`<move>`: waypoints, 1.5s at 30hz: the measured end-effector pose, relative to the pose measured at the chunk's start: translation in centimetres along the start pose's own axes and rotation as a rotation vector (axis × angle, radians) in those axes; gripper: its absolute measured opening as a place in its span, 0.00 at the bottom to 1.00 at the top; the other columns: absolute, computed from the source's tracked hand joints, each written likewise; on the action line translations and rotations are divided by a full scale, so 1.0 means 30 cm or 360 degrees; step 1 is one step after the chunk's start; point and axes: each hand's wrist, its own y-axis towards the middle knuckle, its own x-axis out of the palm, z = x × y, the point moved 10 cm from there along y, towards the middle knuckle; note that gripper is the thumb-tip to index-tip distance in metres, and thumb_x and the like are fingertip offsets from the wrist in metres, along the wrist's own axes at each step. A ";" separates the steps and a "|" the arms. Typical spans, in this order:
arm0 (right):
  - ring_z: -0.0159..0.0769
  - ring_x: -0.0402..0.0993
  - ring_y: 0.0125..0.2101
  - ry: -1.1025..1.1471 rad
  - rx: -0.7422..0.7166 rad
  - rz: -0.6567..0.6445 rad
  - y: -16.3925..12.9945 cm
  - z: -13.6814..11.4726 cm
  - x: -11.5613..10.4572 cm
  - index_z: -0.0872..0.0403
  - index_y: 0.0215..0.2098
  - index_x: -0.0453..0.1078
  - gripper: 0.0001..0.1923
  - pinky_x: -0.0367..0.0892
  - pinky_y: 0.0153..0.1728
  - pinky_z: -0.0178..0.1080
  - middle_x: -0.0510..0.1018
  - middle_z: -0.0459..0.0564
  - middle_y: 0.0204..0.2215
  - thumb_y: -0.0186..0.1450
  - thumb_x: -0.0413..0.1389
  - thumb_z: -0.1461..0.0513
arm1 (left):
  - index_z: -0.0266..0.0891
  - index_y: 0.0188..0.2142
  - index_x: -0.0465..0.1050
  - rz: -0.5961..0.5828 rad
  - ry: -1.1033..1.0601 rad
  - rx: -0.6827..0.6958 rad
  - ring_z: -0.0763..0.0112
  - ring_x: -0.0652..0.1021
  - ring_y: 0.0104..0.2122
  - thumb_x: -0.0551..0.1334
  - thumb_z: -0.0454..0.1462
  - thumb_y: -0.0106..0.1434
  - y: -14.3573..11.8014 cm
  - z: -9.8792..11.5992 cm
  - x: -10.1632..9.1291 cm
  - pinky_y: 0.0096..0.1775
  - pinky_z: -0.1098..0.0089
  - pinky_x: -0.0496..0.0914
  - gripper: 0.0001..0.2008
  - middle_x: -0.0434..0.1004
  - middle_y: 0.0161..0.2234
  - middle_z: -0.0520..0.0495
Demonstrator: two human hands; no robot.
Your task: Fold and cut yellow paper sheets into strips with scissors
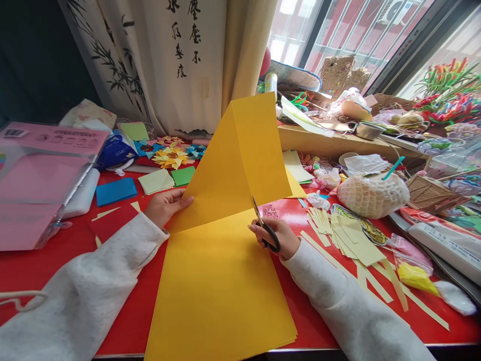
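Note:
A large sheet of yellow paper (225, 281) lies on the red table (124, 311), its far half folded up and standing (240, 155). My left hand (165, 205) pinches the left edge of the raised part. My right hand (276, 238) grips black-handled scissors (265, 225), whose blades meet the paper's right edge at the fold line. Both arms wear light grey sleeves.
Pale yellow paper strips and cut pieces (353, 240) lie to the right. Blue (114, 190) and green paper squares and folded paper stars (171, 156) sit at the back left. A pink-lidded box (41, 175) stands at far left. A netted white bundle (370, 195) and craft clutter fill the right.

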 end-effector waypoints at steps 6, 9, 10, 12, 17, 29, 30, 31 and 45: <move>0.24 0.58 0.12 -0.0037 -0.0023 -0.0012 0.002 -0.001 0.003 0.55 0.19 0.58 0.16 0.54 0.14 0.30 0.59 0.39 0.12 0.52 0.53 0.51 | 0.39 0.36 0.72 -0.0009 -0.0013 0.0002 0.63 0.75 0.35 0.65 0.39 0.43 0.000 -0.001 0.000 0.32 0.71 0.72 0.17 0.76 0.32 0.49; 0.24 0.58 0.12 -0.0047 -0.0013 -0.0018 0.002 -0.001 0.004 0.55 0.20 0.58 0.16 0.53 0.14 0.29 0.59 0.39 0.11 0.52 0.53 0.52 | 0.39 0.36 0.72 -0.0015 -0.0015 0.0005 0.62 0.75 0.35 0.65 0.39 0.43 0.001 -0.001 0.001 0.32 0.71 0.72 0.17 0.76 0.32 0.49; 0.24 0.58 0.12 -0.0044 -0.0009 -0.0018 0.002 0.000 0.004 0.55 0.19 0.58 0.16 0.53 0.13 0.29 0.59 0.39 0.11 0.52 0.53 0.52 | 0.39 0.36 0.72 -0.0012 -0.0013 0.0003 0.62 0.75 0.35 0.65 0.39 0.43 0.002 -0.002 0.000 0.32 0.71 0.72 0.18 0.76 0.32 0.49; 0.24 0.58 0.12 -0.0030 0.0002 -0.0016 0.002 0.002 0.004 0.55 0.19 0.59 0.15 0.54 0.13 0.29 0.59 0.39 0.11 0.52 0.53 0.52 | 0.39 0.36 0.72 -0.0007 -0.0014 -0.0001 0.62 0.75 0.35 0.65 0.39 0.42 0.003 -0.004 -0.003 0.31 0.71 0.72 0.18 0.76 0.32 0.48; 0.23 0.58 0.11 0.0024 0.0020 0.0008 0.004 0.008 0.000 0.56 0.20 0.60 0.15 0.55 0.12 0.29 0.59 0.39 0.11 0.51 0.54 0.52 | 0.38 0.36 0.72 -0.0030 -0.0044 -0.0004 0.62 0.75 0.35 0.66 0.39 0.42 0.005 -0.010 -0.004 0.31 0.71 0.72 0.19 0.76 0.33 0.48; 0.23 0.59 0.11 0.0099 0.0115 0.0089 0.003 0.032 -0.014 0.56 0.22 0.62 0.15 0.55 0.13 0.28 0.63 0.40 0.12 0.50 0.55 0.52 | 0.39 0.35 0.72 -0.0169 -0.0068 -0.0017 0.65 0.75 0.34 0.66 0.39 0.42 0.019 -0.034 0.011 0.31 0.75 0.71 0.18 0.76 0.33 0.49; 0.23 0.59 0.11 0.0091 0.0100 0.0084 0.004 0.031 -0.014 0.57 0.22 0.62 0.15 0.55 0.13 0.28 0.62 0.40 0.12 0.50 0.55 0.52 | 0.39 0.36 0.72 -0.0189 -0.0067 -0.0018 0.65 0.75 0.34 0.66 0.39 0.42 0.019 -0.036 0.013 0.32 0.76 0.71 0.18 0.76 0.33 0.49; 0.23 0.59 0.11 0.0080 0.0083 0.0077 0.005 0.029 -0.013 0.56 0.21 0.61 0.15 0.55 0.13 0.28 0.62 0.40 0.12 0.50 0.55 0.52 | 0.40 0.36 0.72 -0.0203 -0.0066 -0.0020 0.66 0.75 0.34 0.66 0.39 0.43 0.020 -0.037 0.015 0.32 0.76 0.71 0.18 0.76 0.34 0.49; 0.23 0.59 0.11 0.0032 0.0052 0.0026 0.008 0.019 -0.004 0.56 0.19 0.60 0.16 0.55 0.11 0.28 0.60 0.39 0.11 0.50 0.55 0.52 | 0.39 0.36 0.72 -0.0205 -0.0041 -0.0028 0.66 0.75 0.34 0.66 0.39 0.43 0.026 -0.045 0.017 0.33 0.76 0.70 0.18 0.76 0.34 0.49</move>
